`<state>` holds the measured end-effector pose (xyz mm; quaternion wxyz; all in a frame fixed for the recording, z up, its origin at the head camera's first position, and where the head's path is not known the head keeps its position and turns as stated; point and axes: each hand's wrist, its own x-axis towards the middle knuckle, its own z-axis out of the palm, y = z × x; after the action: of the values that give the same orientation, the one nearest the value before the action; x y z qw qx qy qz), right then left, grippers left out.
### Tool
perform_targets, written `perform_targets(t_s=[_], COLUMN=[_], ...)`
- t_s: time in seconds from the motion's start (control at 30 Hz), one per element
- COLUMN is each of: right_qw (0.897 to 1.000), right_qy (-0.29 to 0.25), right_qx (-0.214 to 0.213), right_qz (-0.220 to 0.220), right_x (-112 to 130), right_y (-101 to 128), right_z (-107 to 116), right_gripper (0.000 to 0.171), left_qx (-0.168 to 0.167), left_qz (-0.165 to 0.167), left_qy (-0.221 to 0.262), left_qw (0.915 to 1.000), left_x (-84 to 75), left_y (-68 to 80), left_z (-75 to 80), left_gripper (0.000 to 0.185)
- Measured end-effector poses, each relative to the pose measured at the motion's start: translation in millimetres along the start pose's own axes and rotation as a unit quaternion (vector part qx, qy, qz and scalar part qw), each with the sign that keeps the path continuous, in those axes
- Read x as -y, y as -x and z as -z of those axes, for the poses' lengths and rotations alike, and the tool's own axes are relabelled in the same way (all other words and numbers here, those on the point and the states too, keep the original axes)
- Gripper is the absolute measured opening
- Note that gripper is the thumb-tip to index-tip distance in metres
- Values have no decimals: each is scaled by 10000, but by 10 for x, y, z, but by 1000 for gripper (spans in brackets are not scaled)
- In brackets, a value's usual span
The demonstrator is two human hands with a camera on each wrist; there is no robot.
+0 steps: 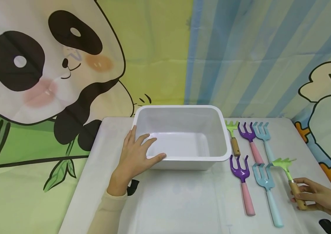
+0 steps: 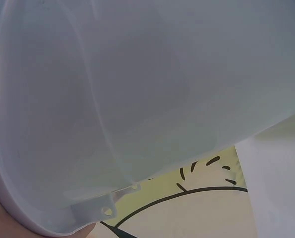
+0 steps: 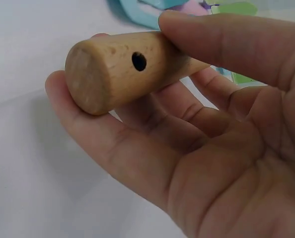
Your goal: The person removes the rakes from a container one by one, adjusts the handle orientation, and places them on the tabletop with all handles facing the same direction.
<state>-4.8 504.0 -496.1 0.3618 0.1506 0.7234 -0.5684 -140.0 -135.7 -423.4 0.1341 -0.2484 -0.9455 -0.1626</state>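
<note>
A white plastic bin (image 1: 188,159) stands near the back of the table. My left hand (image 1: 136,157) rests at its front left corner, fingers spread over the left rim and thumb along the front rim. In the left wrist view, the outer bin wall (image 2: 137,99) fills most of the picture. At the right side, my right hand (image 1: 317,196) holds a small green hand rake (image 1: 285,165) by its wooden handle (image 3: 122,62). Its tines point away from me. The thumb lies on top of the handle, with fingers curled beneath it.
Left of the held rake lie purple hand forks with pink handles (image 1: 248,198) and light blue hand forks (image 1: 273,208), in two rows. Another green rake (image 1: 235,146) lies against the bin's right side. A printed curtain (image 1: 159,65) hangs behind the white table (image 1: 177,201).
</note>
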Motion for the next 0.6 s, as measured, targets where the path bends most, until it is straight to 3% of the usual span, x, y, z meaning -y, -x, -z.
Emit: perform_targets(t_s=[0.3,0.6], right_qw=[9970,9985], right_qy=[-711,-498], right_qx=[254,139], right_qz=[-145,-201], right_x=[-204,-205], right_y=[-30,-66], right_z=[-1,-60], right_gripper=[62,68], left_qx=[-44,-4], left_qz=[-30,-8], left_qy=[15,24], left_qw=[10000,10000], left_x=[7,0], left_y=[6,5], left_z=[-9,5], left_gripper=[77,78])
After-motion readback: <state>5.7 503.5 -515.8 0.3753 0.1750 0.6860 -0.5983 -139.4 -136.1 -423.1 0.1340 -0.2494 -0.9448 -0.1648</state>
